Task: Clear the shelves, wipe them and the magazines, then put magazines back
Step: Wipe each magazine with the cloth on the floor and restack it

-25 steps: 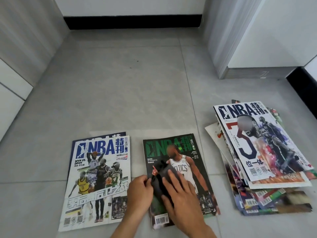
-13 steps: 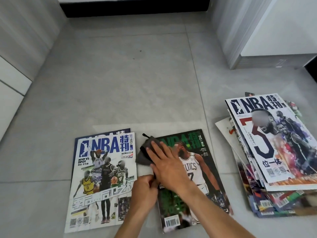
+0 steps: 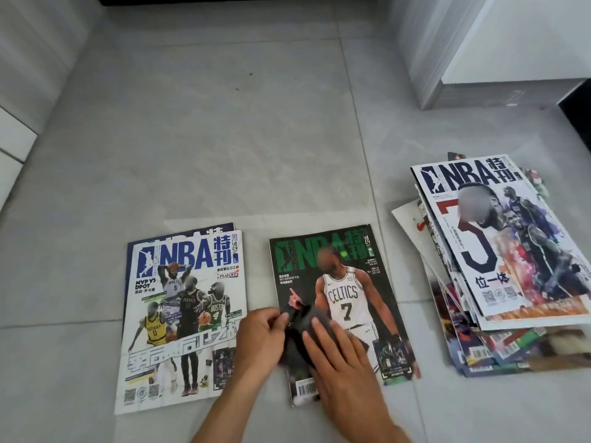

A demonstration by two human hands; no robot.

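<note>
Wiping is the step in hand, by the look of it: the right hand (image 3: 339, 359) lies flat, fingers straight and spread, pressing a dark cloth (image 3: 299, 340) onto the lower left part of the green magazine (image 3: 351, 282), while the left hand (image 3: 260, 340) sits at that cover's left edge with thumb and fingertips pinching the cloth's near corner. That magazine lies face up on the grey tiled floor (image 3: 208, 139), between the blue-and-white magazine (image 3: 179, 314) just to its left, which rests on another with a dark blue edge showing, and the messy stack of magazines (image 3: 499, 257) well off to the right, fanned and slipping. Glossy covers here, thin, flat and slick, with slightly curled, worn corners near the barcode; the cloth is soft, bunched and matte, so it should glide but could drag the light cover along. My read is that most of the green cover still wants a pass, upper half included, so the next move calls for sweeping the cloth up and across while something pins the magazine steady. Smooth stone-look tiles underneath offer little grip, I'd say. The shelves themselves are not clearly in view; a pale cabinet corner (image 3: 454, 75) stands at upper right.
</note>
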